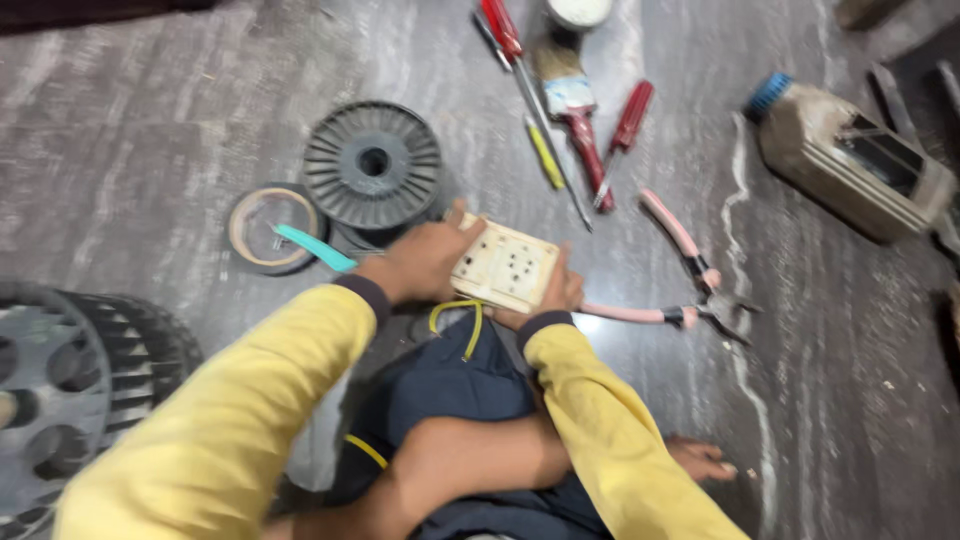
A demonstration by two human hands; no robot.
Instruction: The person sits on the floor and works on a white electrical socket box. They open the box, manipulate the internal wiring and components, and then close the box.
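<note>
A cream rectangular socket plate (507, 263) with several small holes is held between both hands above my lap. My left hand (422, 262) grips its left edge, thumb on top. Fingers of my right hand (560, 292) curl under its right and near edge. A yellow wire loop (462, 318) hangs below the plate. Both sleeves are yellow.
On the grey stone floor lie pink-handled pliers (672, 262), red screwdrivers (628, 125), a paint brush (567, 92), a yellow tool (545, 153), a black spool (372, 163), a tape roll (273, 228) with a teal handle, a dirty jug (850, 160) and a fan wheel (70, 385).
</note>
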